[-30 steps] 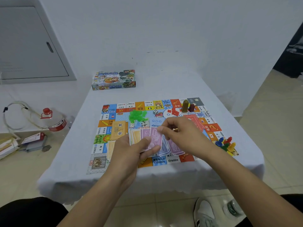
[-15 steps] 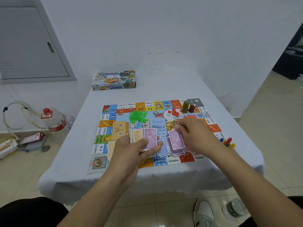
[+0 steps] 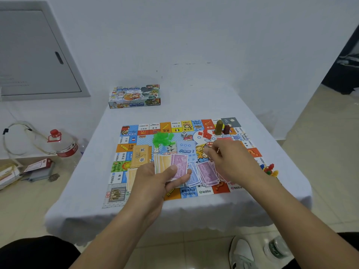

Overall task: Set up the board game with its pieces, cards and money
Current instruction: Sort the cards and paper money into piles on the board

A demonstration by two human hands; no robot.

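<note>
The colourful game board (image 3: 205,191) lies flat on the white table. My left hand (image 3: 155,181) grips a fan of paper money (image 3: 171,164), yellow notes behind a purple one. My right hand (image 3: 231,160) hovers over the board's right half with loosely curled fingers and nothing visible in them. Just below it, a pile of purple notes (image 3: 207,171) and a pile of blue notes (image 3: 192,171) lie on the board. An orange card stack (image 3: 140,155), green houses (image 3: 162,138), red houses (image 3: 206,133) and a die (image 3: 183,134) also sit on the board.
The game box (image 3: 135,96) stands at the table's far left. Two tall tokens (image 3: 219,127) stand near the board's far right corner, and coloured pawns (image 3: 269,169) lie off its right edge. A water bottle (image 3: 62,142) and clutter lie on the floor to the left.
My right hand took a purple note from the fan, laid it on the purple pile, and has lifted off it. My left hand stayed in place.
</note>
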